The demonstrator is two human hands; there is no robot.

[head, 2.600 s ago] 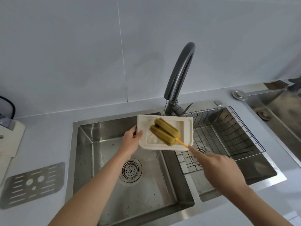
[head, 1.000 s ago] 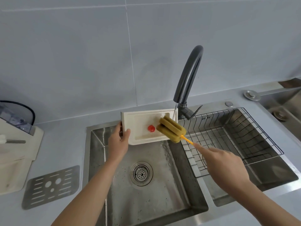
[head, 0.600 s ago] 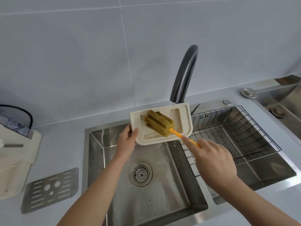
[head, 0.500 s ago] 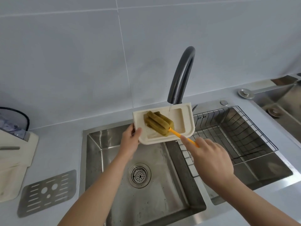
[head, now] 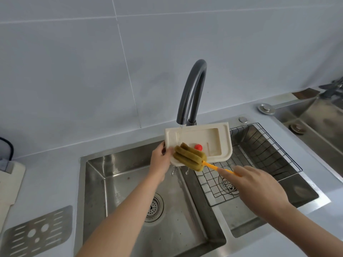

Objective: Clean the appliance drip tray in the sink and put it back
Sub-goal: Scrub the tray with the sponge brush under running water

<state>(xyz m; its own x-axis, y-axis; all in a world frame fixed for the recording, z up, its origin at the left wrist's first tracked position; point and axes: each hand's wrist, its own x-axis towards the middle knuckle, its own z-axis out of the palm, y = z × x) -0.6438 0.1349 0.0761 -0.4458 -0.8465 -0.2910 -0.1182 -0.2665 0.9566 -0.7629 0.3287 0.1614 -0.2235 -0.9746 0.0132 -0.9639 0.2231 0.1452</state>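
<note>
My left hand (head: 161, 161) grips the left edge of a cream plastic drip tray (head: 213, 140), held tilted over the double sink (head: 118, 167) under the dark curved tap (head: 193, 89). A thin stream of water falls onto the tray and drips off its lower edge. A small red float (head: 198, 147) shows inside the tray. My right hand (head: 259, 190) holds the orange handle of a sponge brush; its olive-green sponge head (head: 189, 157) presses on the tray's lower left corner.
A metal slotted grate (head: 35, 236) lies on the counter at the lower left, beside a cream appliance (head: 9, 184) at the left edge. A wire basket (head: 259, 156) sits in the right basin. Another steel basin (head: 319, 127) lies at the far right.
The sponge head has slid from the tray's middle down to its lower left corner, uncovering the red float. The tray sits a little further right under the tap.
</note>
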